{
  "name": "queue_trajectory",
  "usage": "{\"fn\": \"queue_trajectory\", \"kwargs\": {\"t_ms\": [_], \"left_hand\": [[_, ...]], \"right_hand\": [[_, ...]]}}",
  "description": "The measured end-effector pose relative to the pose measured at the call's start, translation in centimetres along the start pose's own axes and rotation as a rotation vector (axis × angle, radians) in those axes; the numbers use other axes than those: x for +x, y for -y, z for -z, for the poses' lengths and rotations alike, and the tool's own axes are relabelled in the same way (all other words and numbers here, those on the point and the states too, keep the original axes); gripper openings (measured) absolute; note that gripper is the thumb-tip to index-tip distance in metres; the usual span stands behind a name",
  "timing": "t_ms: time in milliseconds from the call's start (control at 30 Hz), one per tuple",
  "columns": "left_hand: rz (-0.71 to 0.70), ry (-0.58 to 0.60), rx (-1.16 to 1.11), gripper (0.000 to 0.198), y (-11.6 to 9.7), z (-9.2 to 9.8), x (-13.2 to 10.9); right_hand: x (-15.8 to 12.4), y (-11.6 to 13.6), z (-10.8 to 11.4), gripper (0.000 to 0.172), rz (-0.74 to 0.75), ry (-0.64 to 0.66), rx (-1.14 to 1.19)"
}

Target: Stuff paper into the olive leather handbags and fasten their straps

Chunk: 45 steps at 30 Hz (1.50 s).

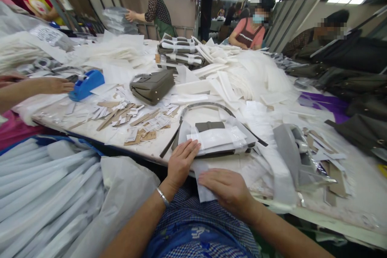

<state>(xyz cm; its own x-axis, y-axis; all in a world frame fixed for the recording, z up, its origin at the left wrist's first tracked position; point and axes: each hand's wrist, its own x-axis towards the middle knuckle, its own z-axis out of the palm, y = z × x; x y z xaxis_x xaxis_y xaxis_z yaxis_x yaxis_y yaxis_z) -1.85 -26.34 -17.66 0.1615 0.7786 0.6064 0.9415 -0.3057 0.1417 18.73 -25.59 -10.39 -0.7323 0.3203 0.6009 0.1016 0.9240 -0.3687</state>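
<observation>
In front of me lies a dark olive handbag [210,125] with white wrapping paper [223,139] round its front. Its strap [208,105] arches behind it. My left hand [184,159] rests on the bag's near left edge, fingers stretched out flat on the paper. Below the table edge, close to my lap, my right hand [228,191] pinches a white sheet of thin paper [202,177]. The sheet hangs down from the fingers, and its upper end is near the bag.
A grey tape dispenser [290,153] stands on the right, beside cardboard tags. An olive bag [154,86], loose tags [145,127] and stacked wrapped bags [178,50] lie ahead. White padding [54,185] fills a sack at left. A co-worker's hand [56,85] reaches toward a blue tape dispenser [86,85].
</observation>
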Motion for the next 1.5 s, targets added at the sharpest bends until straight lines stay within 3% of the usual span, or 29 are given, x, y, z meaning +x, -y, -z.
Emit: {"fn": "queue_trajectory", "kwargs": {"t_ms": [200,300,400,567,967,1133,1233,1300,1400,1500], "left_hand": [[0.041,-0.057,-0.039,0.033,-0.2,-0.2,0.1],[0.074,-0.083,-0.062,0.022,-0.1,-0.2,0.2],[0.113,-0.095,-0.108,0.025,0.0,-0.1,0.2],[0.148,-0.085,-0.123,0.031,-0.1,0.0,0.1],[0.07,0.035,0.036,0.033,-0.2,0.8,1.1],[0.073,0.054,0.098,0.048,-0.4,1.0,1.6],[0.073,0.051,0.119,0.048,-0.5,1.3,1.8],[0.068,0.05,0.114,0.048,-0.5,1.5,1.8],[0.052,0.052,0.097,0.051,-0.4,1.6,1.7],[0.023,0.049,0.069,0.054,-0.1,1.5,1.6]], "right_hand": [[5.6,-4.5,1.8,0.035,-0.254,0.002,-0.069],[8.2,-7.2,1.0,0.032,-0.43,0.062,-0.102],[9.9,-9.5,-0.5,0.02,-0.521,0.137,-0.131],[10.4,-12.3,-2.5,0.006,-0.474,0.192,-0.089],[11.9,-15.5,-3.3,0.052,-0.576,0.324,-0.092],[12.2,-15.7,-3.4,0.037,-0.569,0.248,-0.059],[11.1,-14.6,-1.1,0.031,-0.49,0.115,-0.08],[8.9,-13.7,2.1,0.027,-0.436,0.013,-0.173],[3.1,-12.6,8.8,0.023,-0.481,-0.12,-0.443],[-4.3,-11.8,15.1,0.026,-0.692,-0.204,-0.739]]}}
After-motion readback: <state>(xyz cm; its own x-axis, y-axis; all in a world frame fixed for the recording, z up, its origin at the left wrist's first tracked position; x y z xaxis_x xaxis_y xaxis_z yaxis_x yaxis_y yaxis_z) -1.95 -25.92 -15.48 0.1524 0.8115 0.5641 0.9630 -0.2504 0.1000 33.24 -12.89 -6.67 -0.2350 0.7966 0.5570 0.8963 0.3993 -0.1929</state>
